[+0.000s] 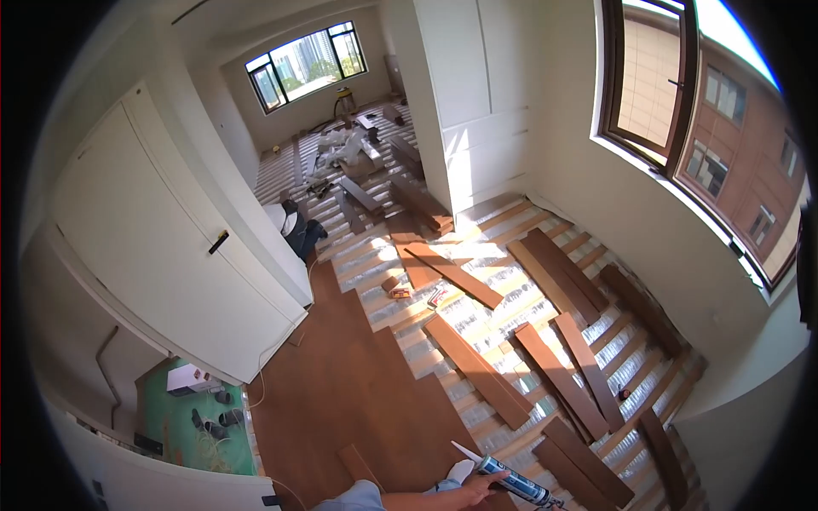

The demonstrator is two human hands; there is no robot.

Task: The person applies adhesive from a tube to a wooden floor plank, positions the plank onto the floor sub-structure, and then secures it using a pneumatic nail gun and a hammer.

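**A:** What sits nearest the camera?

**B:** At the near edge, a right hand (480, 489) is wrapped around a caulking gun (511, 482). The fingers are closed on the tube's body. The tube is dark with pale blue markings and ends in a white tapered nozzle pointing left and slightly up. A forearm runs in from the left along the bottom edge. The left hand is out of view.

**A:** And below the gun?

**B:** Finished brown wood flooring (341, 400) covers the near left of the room. To its right the floor is open: pale wooden battens (477, 255) over silvery underlay.

**A:** Anything lying in the way?

**B:** Loose brown planks (477, 371) lie scattered at angles across the battens, from just beside the hand out to the right wall. A small box (399, 291) rests on the battens further off.

**A:** Further back?

**B:** A white sliding door (162, 247) stands at left, with a green mat (183, 426) holding small items beside it. Another person (300, 230) crouches beyond the door. In the far room, more planks and white wrapping lie beneath a window (307, 64). A large window (707, 128) fills the right wall.
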